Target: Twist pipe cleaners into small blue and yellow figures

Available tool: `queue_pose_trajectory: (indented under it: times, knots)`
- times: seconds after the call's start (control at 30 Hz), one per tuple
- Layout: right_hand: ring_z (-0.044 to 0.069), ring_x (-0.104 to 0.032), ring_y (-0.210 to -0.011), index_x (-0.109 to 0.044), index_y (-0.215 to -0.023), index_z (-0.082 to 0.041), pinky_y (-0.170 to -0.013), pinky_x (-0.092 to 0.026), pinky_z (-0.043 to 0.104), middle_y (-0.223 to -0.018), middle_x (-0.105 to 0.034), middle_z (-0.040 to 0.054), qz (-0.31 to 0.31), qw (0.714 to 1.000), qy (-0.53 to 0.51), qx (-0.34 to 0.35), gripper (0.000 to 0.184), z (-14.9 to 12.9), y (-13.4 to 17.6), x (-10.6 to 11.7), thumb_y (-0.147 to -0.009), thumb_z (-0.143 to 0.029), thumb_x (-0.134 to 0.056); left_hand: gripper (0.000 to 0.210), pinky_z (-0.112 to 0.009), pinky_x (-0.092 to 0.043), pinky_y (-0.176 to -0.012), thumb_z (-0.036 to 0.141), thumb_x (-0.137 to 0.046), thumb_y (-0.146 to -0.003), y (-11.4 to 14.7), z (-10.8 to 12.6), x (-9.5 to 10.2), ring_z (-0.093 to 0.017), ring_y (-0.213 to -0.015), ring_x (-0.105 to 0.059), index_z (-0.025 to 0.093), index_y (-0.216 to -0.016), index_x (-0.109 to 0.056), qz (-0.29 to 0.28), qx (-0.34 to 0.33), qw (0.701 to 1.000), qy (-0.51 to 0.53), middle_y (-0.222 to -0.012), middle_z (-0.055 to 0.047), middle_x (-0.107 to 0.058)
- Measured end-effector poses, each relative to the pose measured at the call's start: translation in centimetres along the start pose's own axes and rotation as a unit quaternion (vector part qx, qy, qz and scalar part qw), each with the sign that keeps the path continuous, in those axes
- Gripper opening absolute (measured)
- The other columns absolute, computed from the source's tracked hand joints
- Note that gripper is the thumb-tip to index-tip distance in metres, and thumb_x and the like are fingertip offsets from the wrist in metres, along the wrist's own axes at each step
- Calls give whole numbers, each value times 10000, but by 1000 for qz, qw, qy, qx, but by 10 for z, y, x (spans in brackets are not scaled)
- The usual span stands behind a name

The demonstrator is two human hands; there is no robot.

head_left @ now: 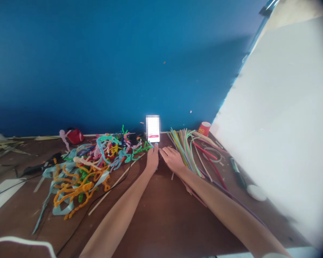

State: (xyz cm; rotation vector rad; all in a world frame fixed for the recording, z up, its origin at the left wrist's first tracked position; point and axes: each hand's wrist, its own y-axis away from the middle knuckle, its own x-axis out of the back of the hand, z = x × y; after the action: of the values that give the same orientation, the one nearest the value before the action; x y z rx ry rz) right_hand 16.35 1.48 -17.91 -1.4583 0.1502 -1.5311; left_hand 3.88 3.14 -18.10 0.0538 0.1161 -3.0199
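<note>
Near the middle of the table, my left hand [152, 160] is closed, thumb uppermost, around a light blue fuzzy pipe cleaner [156, 144] that mostly hides in its grip. Just to its right, my right hand [172, 158] is bent with its fingertips towards the left hand; what they pinch, if anything, does not show. A bundle of loose pastel pipe cleaners [187, 148] lies right beside my right hand. To the left spreads a heap of twisted pipe cleaner figures [107, 148], with orange ones [80, 188] nearest me.
A phone with a lit, blurred screen [153, 129] stands against the blue wall [123, 64]. At right are a red paper cup [204, 128], a tape ring [214, 154], a dark green marker [238, 173] and a white round object [256, 192]. A black cable [97, 199] crosses the left side.
</note>
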Motion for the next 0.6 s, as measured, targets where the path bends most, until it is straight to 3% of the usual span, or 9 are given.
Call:
queue_pose_trajectory:
  times: [0.17, 0.33, 0.47, 0.6]
  knots:
    - [187, -536, -759, -648, -981, -150, -696, -377, 318, -812, -625, 54, -2, 1000, 0, -21, 225, -1, 0, -2, -950, -111, -429, 515, -260, -304, -532, 649, -547, -798, 2, 1, 1, -97, -542, -383, 185, -611, -425, 5, -16, 1000, -4, -548, 42, -400]
    - [172, -576, -777, -635, -913, -175, -683, -371, 285, -829, -631, 51, -19, 989, -81, -123, 256, -4, 1, -3, -984, -215, -393, 502, -250, -341, -539, 619, -554, -809, 2, 1, 1, -104, -544, -420, 170, -601, -471, -19, -36, 999, -10, -548, 32, -441]
    - [169, -614, -805, -627, -976, -199, -653, -380, 268, -908, -660, 47, -42, 952, -205, -222, 272, -3, 0, -4, -992, -312, -380, 492, -249, -381, -548, 598, -566, -809, -1, -2, 1, -112, -558, -461, 143, -620, -566, -43, -40, 998, 10, -580, 6, -514]
    - [203, -630, -861, -645, -934, -198, -745, -428, 293, -912, -691, 61, -27, 886, -345, -310, 246, 3, -4, -6, -942, -335, -442, 453, -254, -420, -576, 567, -579, -814, -3, -5, 1, -130, -624, -517, 132, -781, -701, -73, -54, 996, 26, -694, -23, -613]
